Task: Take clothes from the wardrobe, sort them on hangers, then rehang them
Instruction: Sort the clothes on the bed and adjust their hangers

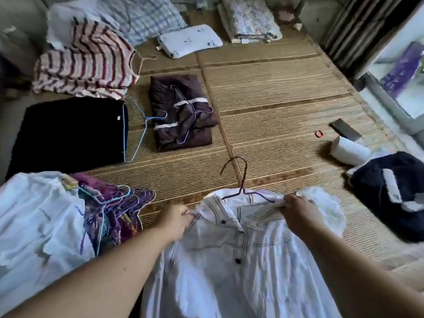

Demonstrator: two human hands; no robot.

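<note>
shirt point(229, 253) gripped between both hands

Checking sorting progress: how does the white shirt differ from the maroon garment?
The white shirt is spread out, light, held at its shoulders by the left hand and right hand; the maroon garment is dark, folded, untouched. The shirt's hanger sits inside its collar; the maroon garment's hanger lies across the folds. Both have wire hangers.

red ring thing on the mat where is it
The red ring lies on the woven mat at the right of the head view, just left of a dark flat case and beyond the white roll.
</note>
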